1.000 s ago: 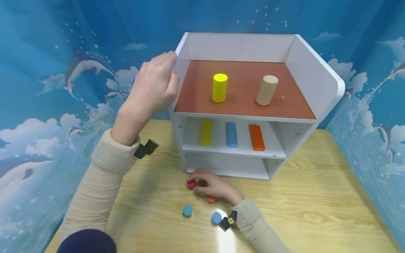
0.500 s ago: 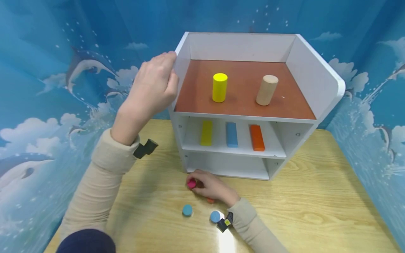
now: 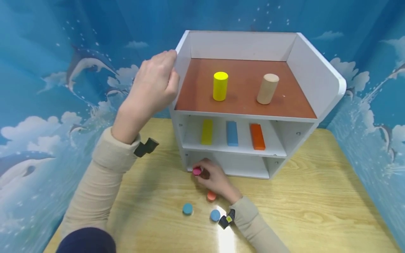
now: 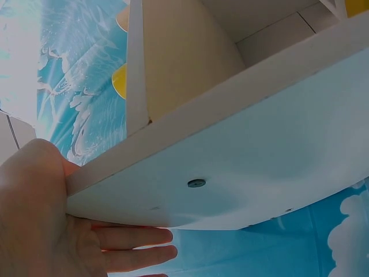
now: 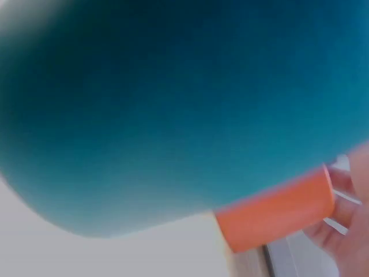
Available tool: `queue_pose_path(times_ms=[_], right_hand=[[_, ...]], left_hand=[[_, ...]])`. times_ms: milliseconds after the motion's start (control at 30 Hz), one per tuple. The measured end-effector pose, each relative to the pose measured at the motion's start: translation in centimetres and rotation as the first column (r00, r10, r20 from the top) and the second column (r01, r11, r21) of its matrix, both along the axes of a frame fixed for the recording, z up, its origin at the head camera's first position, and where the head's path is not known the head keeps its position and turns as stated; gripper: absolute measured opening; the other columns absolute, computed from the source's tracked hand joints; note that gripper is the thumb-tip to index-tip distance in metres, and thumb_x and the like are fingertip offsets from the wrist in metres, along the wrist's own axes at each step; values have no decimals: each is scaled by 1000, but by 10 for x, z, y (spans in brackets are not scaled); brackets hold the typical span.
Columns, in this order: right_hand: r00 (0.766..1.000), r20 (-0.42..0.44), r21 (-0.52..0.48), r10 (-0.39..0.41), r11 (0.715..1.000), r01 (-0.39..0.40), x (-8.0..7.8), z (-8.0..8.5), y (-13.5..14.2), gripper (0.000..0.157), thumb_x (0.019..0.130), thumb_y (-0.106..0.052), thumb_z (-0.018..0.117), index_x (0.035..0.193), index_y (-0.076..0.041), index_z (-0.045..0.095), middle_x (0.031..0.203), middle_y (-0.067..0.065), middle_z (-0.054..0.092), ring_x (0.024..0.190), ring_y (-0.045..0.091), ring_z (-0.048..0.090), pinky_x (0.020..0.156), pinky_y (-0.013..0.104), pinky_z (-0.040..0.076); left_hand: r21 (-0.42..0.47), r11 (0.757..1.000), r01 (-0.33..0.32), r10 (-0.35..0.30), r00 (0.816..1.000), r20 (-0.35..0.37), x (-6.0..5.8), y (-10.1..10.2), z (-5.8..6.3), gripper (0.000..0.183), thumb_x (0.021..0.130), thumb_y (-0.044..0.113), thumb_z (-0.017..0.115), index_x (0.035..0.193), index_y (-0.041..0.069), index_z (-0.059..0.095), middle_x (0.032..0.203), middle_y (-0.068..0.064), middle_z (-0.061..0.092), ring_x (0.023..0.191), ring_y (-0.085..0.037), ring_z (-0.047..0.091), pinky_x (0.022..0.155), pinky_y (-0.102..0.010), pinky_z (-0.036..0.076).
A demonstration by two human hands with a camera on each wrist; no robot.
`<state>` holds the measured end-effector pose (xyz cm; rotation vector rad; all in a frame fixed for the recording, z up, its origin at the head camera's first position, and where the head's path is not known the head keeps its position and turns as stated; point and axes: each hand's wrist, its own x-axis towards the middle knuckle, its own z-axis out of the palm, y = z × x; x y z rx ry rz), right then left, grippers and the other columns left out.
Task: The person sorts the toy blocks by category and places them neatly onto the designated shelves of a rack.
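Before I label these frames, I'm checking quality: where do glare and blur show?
Head: glare on the table beside the right sleeve; left wrist: upper left corner nearly white; right wrist: large blue shape, apparently near the lens, blurred.

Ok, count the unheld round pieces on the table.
3: the orange piece beside the right hand, the blue piece near the black wrist camera, the teal piece left of the blue. More may be hidden under the hand.
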<state>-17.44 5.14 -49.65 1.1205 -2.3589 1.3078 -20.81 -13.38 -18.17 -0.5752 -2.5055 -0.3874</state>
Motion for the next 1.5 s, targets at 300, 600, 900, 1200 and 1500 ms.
queue_pose_path(times_ms=[300,600,900,1200,1500], right_hand=[[977,73,-21,-200,979,202,-4,-1,-1,29,79,-13,72,107,-15,65,96,-4,58,69,10,53,59,21,47],[963,74,54,-259,965,256,-6,-5,-2,30,83,-19,70,112,-18,64,99,-3,59,66,7,51,58,20,45],[960,41,70,-279,959,275,-10,-12,-1,33,84,-15,69,116,-16,63,107,-1,60,73,7,52,64,22,47],[956,63,78,-287,956,282,-11,-17,0,35,84,-13,68,118,-15,62,107,1,58,68,5,50,59,20,46],[971,77,-31,-227,973,230,-13,-25,8,42,85,-16,67,126,-15,57,110,3,55,68,8,51,57,20,47]], left_hand=[[2,1000,-11,11,1000,8,1,-1,1,47,96,18,30,138,2,44,141,-15,45,125,-32,47,101,-49,39],[1,1000,-4,4,1000,2,1,-1,1,48,96,18,30,139,2,43,141,-15,44,127,-30,45,102,-49,38],[5,1000,-12,12,1000,6,1,0,1,48,96,19,30,140,3,42,142,-14,43,126,-31,46,101,-49,39],[7,1000,-6,6,1000,8,1,0,0,48,96,18,30,140,2,42,142,-14,43,127,-30,45,102,-48,39],[12,1000,-4,3,1000,15,0,0,-1,48,97,18,29,141,2,41,142,-14,43,127,-30,45,101,-49,40]])
